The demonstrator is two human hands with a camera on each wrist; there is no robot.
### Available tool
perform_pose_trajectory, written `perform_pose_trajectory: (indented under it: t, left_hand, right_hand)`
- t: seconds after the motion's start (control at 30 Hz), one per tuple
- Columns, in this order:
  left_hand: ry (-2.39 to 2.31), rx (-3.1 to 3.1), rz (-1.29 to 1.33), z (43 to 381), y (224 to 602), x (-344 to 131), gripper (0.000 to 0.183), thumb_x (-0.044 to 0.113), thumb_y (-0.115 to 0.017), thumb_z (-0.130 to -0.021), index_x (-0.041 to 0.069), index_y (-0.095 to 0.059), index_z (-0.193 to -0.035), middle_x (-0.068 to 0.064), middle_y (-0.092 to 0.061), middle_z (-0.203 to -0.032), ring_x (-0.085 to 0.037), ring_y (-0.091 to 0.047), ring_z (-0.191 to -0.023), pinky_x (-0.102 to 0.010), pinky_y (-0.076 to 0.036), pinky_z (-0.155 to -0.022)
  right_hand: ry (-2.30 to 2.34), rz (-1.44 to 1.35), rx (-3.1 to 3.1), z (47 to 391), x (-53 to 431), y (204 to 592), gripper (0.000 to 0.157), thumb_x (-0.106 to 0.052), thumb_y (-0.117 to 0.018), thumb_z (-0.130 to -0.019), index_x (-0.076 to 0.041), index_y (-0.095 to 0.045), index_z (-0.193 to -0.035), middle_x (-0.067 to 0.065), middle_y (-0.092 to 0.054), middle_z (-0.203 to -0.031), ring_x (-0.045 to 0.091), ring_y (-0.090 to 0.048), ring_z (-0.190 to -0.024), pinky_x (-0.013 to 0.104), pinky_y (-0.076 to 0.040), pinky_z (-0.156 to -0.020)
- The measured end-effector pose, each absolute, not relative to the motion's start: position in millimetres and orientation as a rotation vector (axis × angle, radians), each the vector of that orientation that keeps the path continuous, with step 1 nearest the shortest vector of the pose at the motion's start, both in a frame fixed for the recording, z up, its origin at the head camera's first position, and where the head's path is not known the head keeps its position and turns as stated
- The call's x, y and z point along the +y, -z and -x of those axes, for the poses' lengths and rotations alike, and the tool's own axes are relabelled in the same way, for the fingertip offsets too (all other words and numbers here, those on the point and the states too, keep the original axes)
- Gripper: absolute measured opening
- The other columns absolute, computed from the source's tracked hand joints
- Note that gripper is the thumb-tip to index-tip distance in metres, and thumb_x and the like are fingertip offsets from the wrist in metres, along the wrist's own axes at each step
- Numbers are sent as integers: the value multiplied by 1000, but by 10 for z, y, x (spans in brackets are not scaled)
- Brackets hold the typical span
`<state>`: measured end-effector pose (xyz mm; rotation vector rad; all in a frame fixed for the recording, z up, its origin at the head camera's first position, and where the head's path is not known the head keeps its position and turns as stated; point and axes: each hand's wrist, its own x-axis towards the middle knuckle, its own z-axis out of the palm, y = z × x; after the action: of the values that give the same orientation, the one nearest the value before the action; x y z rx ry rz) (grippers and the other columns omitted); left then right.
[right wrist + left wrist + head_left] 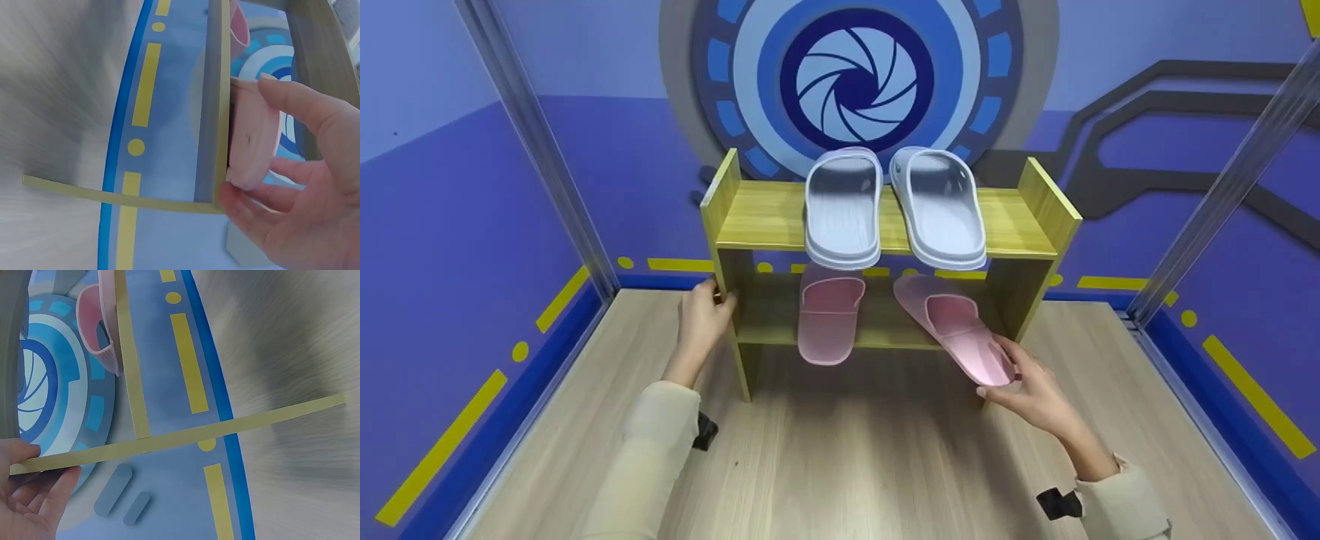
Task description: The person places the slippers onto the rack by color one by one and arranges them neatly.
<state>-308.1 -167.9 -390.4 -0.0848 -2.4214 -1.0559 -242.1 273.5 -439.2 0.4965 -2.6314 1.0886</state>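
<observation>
A small wooden shoe rack (877, 331) stands on the floor against the back wall. My left hand (706, 316) grips its left side panel (185, 435), thumb on one face and fingers on the other. With my right hand (1035, 394) I hold the heel end of a pink slipper (967, 337), which lies slanted on the lower shelf, its heel out past the front edge. In the right wrist view, thumb and fingers are around that slipper's heel (254, 135). The other pink slipper (829, 322) sits straighter to its left. Two pale grey clogs (844, 217) rest on the upper shelf (769, 214).
Blue and purple walls (615, 180) with yellow marks surround the wood-look floor (825, 465). Metal posts (540, 142) stand in the corners. Black straps (1059, 504) show at both sleeve cuffs. The clogs' heels jut over the upper shelf's front edge.
</observation>
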Motion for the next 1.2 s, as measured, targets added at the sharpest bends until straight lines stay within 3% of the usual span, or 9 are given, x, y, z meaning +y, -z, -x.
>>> perform_pose_trajectory:
  t: [0.27, 0.5, 0.63, 0.73, 0.87, 1.2]
  left_hand:
    - [1066, -2432, 69, 3073, 3900, -1676, 19, 8, -58, -82, -9, -60, -93, -24, -61, -92, -34, -59, -83, -43, -48, -68]
    - [1060, -2429, 70, 3079, 3899, -1675, 19, 7, -57, -82, -8, -60, -92, -24, -61, -91, -34, -60, -82, -43, -48, -67]
    - [1061, -2429, 65, 3072, 3894, -1677, 19, 8, -57, -82, -8, -60, -92, -24, -61, -91, -34, -60, -83, -43, -48, -67]
    - [1047, -2420, 79, 3073, 3899, -1682, 18, 8, -58, -82, -8, -60, -88, -24, -61, -89, -35, -60, -81, -43, -48, -66]
    - [1030, -2411, 91, 3084, 3910, -1688, 17, 9, -59, -81, -8, -60, -85, -24, -61, -85, -35, -60, -79, -43, -49, -63]
    - [1017, -2407, 99, 3084, 3911, -1689, 16, 8, -59, -81, -8, -59, -83, -24, -62, -83, -34, -60, -76, -43, -48, -61]
  right_hand:
    - [-1335, -557, -2487, 2445, 2572, 4495, 74, -2, -77, -62, 6, -40, -126, 16, -53, -111, 24, -52, -88, 31, -48, -66]
    - [-1544, -557, -2281, 2465, 2316, 4593, 68, 4, -74, -65, 10, -40, -124, 21, -53, -108, 27, -54, -89, 25, -48, -70]
    - [-1483, -496, -2247, 2390, 2120, 4513, 65, 5, -74, -64, 14, -41, -119, 26, -50, -105, 33, -52, -90, 34, -48, -71]
    - [-1369, -396, -2273, 2413, 2039, 4571, 67, -3, -77, -64, 9, -44, -120, 22, -50, -106, 28, -51, -90, 40, -46, -71]
    - [-1239, -300, -2277, 2518, 1998, 4738, 71, -16, -81, -61, 0, -46, -121, 13, -52, -106, 21, -49, -91, 37, -40, -74]
    - [-1140, -206, -2245, 2570, 1837, 4802, 73, -21, -82, -59, 0, -46, -119, 13, -49, -107, 25, -48, -96, 38, -37, -79]
